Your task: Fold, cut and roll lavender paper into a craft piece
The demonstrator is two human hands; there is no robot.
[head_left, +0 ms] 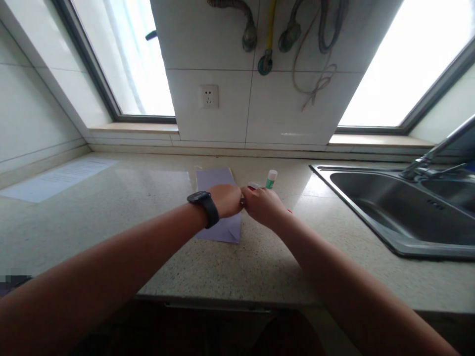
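Note:
My left hand [225, 200], with a black watch on its wrist, and my right hand [263, 202] meet at their fingertips over the counter. Both are closed, fingers pinched together. Whatever lies between them is hidden, apart from a tiny bit at the touching point. Under my left hand lies a flat purple paper piece [215, 176], its lower right corner showing diagonal fold lines. A glue stick [271, 179] with a white cap and green label stands just behind my right hand. Something red and clear [254, 186] shows beyond my right fingers, mostly covered.
A printed white sheet [55, 179] lies on the speckled counter [159, 262] at far left. To the right is a steel sink [393, 249] with a faucet [426, 160]. The tiled back wall holds a socket [209, 96] and several hanging hoses [272, 29].

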